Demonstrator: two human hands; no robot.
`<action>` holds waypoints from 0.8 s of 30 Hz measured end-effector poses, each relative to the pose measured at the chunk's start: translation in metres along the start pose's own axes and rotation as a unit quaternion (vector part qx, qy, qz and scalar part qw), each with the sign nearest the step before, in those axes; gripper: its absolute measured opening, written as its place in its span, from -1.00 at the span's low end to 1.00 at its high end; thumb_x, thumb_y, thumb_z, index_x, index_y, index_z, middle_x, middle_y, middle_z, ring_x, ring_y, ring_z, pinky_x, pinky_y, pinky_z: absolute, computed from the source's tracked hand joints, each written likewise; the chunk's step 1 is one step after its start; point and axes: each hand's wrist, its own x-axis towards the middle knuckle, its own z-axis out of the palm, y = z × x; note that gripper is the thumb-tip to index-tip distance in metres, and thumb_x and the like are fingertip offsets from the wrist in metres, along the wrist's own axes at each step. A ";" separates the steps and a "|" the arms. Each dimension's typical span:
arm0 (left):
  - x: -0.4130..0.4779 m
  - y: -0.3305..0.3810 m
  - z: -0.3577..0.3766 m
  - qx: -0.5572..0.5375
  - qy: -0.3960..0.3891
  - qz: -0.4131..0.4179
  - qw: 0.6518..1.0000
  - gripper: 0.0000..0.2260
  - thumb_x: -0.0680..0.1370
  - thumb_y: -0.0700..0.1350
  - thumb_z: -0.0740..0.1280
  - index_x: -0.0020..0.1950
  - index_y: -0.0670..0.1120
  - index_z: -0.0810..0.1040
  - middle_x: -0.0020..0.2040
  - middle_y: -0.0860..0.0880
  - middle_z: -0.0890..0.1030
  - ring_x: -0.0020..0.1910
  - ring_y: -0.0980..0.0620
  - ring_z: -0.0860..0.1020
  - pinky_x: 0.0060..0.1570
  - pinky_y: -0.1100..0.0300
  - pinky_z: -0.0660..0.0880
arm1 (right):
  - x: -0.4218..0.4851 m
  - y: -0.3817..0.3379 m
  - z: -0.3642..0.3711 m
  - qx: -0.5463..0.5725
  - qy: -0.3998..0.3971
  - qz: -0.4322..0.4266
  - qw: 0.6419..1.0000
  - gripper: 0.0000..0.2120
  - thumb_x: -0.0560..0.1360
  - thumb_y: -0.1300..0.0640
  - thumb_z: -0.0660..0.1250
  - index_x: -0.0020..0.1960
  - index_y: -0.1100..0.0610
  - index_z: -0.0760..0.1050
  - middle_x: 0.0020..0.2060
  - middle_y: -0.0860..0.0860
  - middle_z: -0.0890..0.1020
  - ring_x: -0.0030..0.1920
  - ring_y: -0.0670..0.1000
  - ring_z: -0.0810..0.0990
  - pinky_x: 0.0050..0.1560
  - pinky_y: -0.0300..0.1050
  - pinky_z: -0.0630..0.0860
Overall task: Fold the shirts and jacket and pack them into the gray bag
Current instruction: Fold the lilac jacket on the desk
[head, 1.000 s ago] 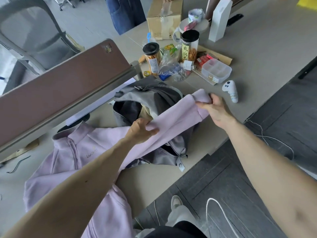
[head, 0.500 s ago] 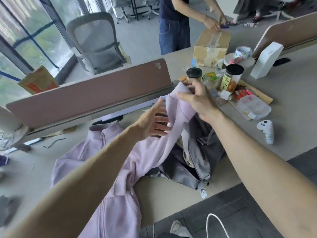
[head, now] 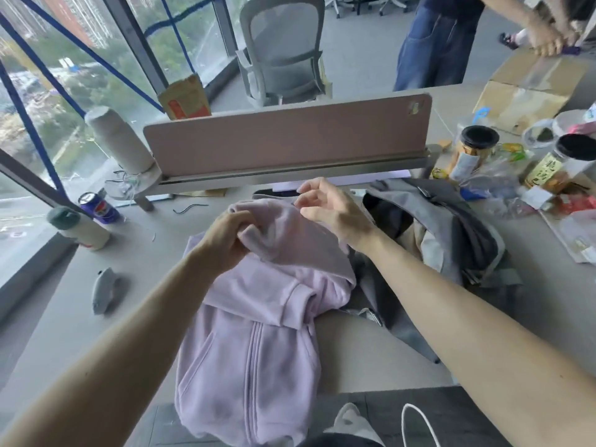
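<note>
A lilac zip-up jacket (head: 254, 343) lies on the grey desk in front of me, its hem hanging over the near edge. One sleeve is folded across its chest. My left hand (head: 225, 240) grips the cuff end of that sleeve near the collar. My right hand (head: 329, 208) hovers just above the jacket's shoulder with loosely spread fingers, holding nothing. To the right lies the gray bag (head: 451, 227), unzipped and open, with light-coloured clothing showing inside. A corner of the jacket rests on the bag's near flap.
A pink desk divider (head: 290, 137) stands right behind the jacket. Jars, snack packets and a cardboard box (head: 529, 88) crowd the right rear. A soda can (head: 96, 208), a bottle and a small grey object sit at the left. Another person stands beyond the desk.
The sleeve, stretched over the bag a second ago, has been swung left and laid across the jacket. My right hand has let go of it; my left hand now holds its end.
</note>
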 end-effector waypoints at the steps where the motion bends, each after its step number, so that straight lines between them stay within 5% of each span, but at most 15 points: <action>1: -0.011 -0.016 -0.015 0.085 0.002 0.031 0.996 -0.85 0.37 -0.09 0.31 -0.19 -0.13 0.61 -0.14 0.17 0.62 -0.14 0.04 0.58 -0.18 0.08 0.54 | 0.003 0.012 0.006 -0.021 0.018 0.015 1.000 -0.70 0.37 0.04 0.39 0.10 -0.05 0.51 0.02 -0.02 0.65 0.11 -0.01 0.61 0.27 0.08 0.50; 5: -0.049 -0.075 -0.059 0.141 -0.009 0.012 0.990 -0.80 0.36 -0.09 0.32 -0.19 -0.19 0.65 0.04 0.41 0.58 0.05 0.33 0.57 0.01 0.29 0.54 | 0.003 0.062 0.030 -0.226 -0.020 0.112 0.967 -0.57 0.47 0.05 0.40 0.33 -0.05 0.46 0.28 -0.07 0.55 0.28 -0.07 0.51 0.38 -0.05 0.39; 7: -0.065 -0.109 -0.071 0.110 -0.019 -0.044 0.993 -0.78 0.40 -0.08 0.35 -0.12 -0.21 0.67 0.08 0.27 0.62 0.11 0.21 0.60 0.06 0.17 0.58 | -0.004 0.086 0.045 -0.290 -0.057 0.160 0.942 -0.51 0.53 0.05 0.36 0.44 -0.01 0.38 0.42 -0.06 0.44 0.40 -0.04 0.40 0.38 -0.19 0.29; 9: -0.076 -0.135 -0.077 0.007 0.059 -0.160 0.985 -0.82 0.47 -0.15 0.37 0.00 -0.20 0.65 0.07 -0.04 0.66 0.09 -0.03 0.63 0.06 -0.01 0.62 | -0.010 0.106 0.062 -0.312 -0.085 0.195 0.926 -0.46 0.55 0.06 0.34 0.50 0.04 0.32 0.46 -0.05 0.37 0.46 -0.01 0.33 0.36 -0.22 0.23; 11: -0.090 -0.157 -0.081 -0.144 0.110 -0.326 0.928 -0.84 0.53 -0.32 0.30 0.06 -0.22 0.62 0.00 -0.23 0.63 -0.07 -0.09 0.64 -0.12 0.08 0.63 | -0.015 0.125 0.080 -0.336 -0.113 0.225 0.908 -0.43 0.56 0.04 0.32 0.54 0.07 0.26 0.51 -0.02 0.30 0.51 0.01 0.25 0.44 -0.18 0.16; 13: -0.104 -0.177 -0.083 -0.156 0.119 -0.387 0.901 -0.83 0.53 -0.35 0.31 0.07 -0.21 0.62 -0.06 -0.23 0.61 -0.22 -0.04 0.62 -0.29 0.17 0.57 | -0.021 0.141 0.097 -0.366 -0.132 0.245 0.888 -0.41 0.58 0.03 0.28 0.56 0.08 0.20 0.55 -0.01 0.22 0.55 0.00 0.16 0.49 -0.14 0.08; 21: -0.136 -0.238 -0.091 -0.016 0.064 -0.430 0.900 -0.83 0.47 -0.36 0.32 -0.02 -0.14 0.57 -0.24 -0.20 0.63 -0.27 -0.15 0.65 -0.12 -0.13 0.67 | -0.049 0.194 0.139 -0.504 -0.079 0.276 0.814 -0.40 0.56 -0.15 0.15 0.57 -0.07 0.15 0.60 -0.01 0.01 0.58 0.05 -0.06 0.52 0.16 0.06; 24: -0.148 -0.260 -0.090 0.006 0.035 -0.439 0.898 -0.87 0.43 -0.33 0.35 -0.08 -0.15 0.57 -0.23 -0.24 0.68 -0.25 -0.23 0.70 -0.14 -0.17 0.67 | -0.064 0.204 0.152 -0.467 -0.041 0.294 0.833 -0.38 0.58 -0.10 0.21 0.58 -0.05 0.10 0.60 0.01 -0.05 0.59 0.06 -0.13 0.54 0.15 0.02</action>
